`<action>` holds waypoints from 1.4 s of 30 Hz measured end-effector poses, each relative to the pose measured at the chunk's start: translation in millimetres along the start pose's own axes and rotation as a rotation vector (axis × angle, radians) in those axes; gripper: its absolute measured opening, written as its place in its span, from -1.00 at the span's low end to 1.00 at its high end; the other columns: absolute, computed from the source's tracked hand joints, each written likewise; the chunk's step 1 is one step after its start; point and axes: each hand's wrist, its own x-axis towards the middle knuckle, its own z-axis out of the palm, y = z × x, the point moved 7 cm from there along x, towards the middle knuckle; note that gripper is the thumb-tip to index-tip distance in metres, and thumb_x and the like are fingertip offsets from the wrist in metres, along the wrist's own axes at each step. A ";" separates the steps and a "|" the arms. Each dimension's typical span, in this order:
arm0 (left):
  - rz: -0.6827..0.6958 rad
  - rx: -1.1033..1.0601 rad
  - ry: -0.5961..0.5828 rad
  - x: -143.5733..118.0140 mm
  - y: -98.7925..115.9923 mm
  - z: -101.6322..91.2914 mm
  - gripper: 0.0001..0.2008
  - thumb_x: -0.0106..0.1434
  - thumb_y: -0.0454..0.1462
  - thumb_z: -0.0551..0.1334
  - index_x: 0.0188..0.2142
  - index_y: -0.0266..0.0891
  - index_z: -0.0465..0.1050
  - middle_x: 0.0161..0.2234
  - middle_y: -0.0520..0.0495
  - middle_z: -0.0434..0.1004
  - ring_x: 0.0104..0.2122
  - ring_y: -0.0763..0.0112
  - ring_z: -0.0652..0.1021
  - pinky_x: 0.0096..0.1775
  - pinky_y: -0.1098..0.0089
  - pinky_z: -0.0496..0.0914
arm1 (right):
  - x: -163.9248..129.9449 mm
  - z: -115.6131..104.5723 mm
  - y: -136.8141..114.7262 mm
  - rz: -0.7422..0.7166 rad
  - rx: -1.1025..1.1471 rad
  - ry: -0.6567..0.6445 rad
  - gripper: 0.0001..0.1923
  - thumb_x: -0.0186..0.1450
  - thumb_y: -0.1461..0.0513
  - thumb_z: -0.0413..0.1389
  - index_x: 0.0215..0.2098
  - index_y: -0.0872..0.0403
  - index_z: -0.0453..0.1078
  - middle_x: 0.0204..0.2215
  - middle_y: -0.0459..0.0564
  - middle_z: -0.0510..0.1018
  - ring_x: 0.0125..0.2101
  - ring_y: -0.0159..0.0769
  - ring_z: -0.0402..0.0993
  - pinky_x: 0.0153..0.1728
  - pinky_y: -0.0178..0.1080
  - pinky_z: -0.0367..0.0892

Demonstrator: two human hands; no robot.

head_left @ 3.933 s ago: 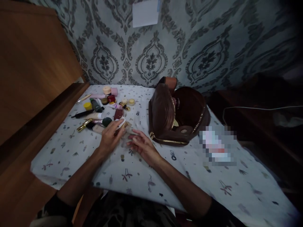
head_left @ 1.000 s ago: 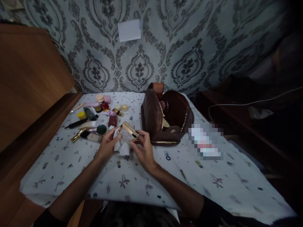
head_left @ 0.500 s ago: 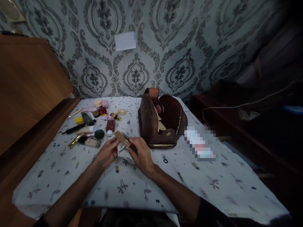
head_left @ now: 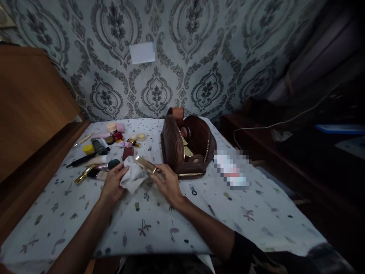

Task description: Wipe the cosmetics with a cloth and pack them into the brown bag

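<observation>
Since earlier, gold rectangular compact case (head_left: 146, 164) tilted flat; left hand (head_left: 112, 182) grips white crumpled tissue (head_left: 131, 176), right hand (head_left: 167, 182) grips case; wiping midway, other cosmetics (head_left: 105, 146) unwiped.

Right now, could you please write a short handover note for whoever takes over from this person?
Left hand: holds a white tissue against the gold case.
Right hand: grips the gold case just above the cloth-covered table.
Cosmetics lie spread to the left; the brown bag stands open behind.
Done: case in hand, tissue on it.
Left: the other cosmetics lie untouched.
</observation>
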 end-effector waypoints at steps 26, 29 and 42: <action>0.036 0.106 -0.039 -10.7 10.0 5.4 -0.44 -0.27 -0.17 0.58 -0.23 -0.26 0.58 -0.38 -0.03 0.65 -0.49 0.41 0.58 -0.49 0.55 0.41 | 147.4 -125.9 -14.8 0.152 -1.418 -0.483 -0.64 0.39 0.16 -0.05 0.09 0.09 0.34 -0.15 0.20 0.61 -0.13 -0.01 0.53 -0.25 -0.18 0.23; 0.035 0.127 -0.049 -10.2 9.1 5.6 -0.46 -0.26 -0.17 0.57 -0.23 -0.26 0.57 -0.37 -0.05 0.65 -0.46 0.38 0.59 -0.48 0.55 0.41 | 146.4 -116.7 -3.9 0.114 -1.423 -0.526 -0.66 0.41 0.20 -0.10 0.03 0.15 0.38 -0.20 0.24 0.61 -0.10 -0.01 0.52 -0.16 -0.12 0.16; 0.005 0.124 -0.060 -8.9 6.3 2.6 -0.46 -0.23 -0.17 0.57 -0.21 -0.26 0.58 -0.37 -0.04 0.65 -0.45 0.40 0.60 -0.44 0.55 0.45 | 143.6 -105.0 28.2 0.054 -1.452 -0.687 -0.72 0.37 0.33 -0.05 -0.06 0.24 0.44 -0.22 0.28 0.60 -0.14 -0.03 0.53 -0.14 -0.08 0.14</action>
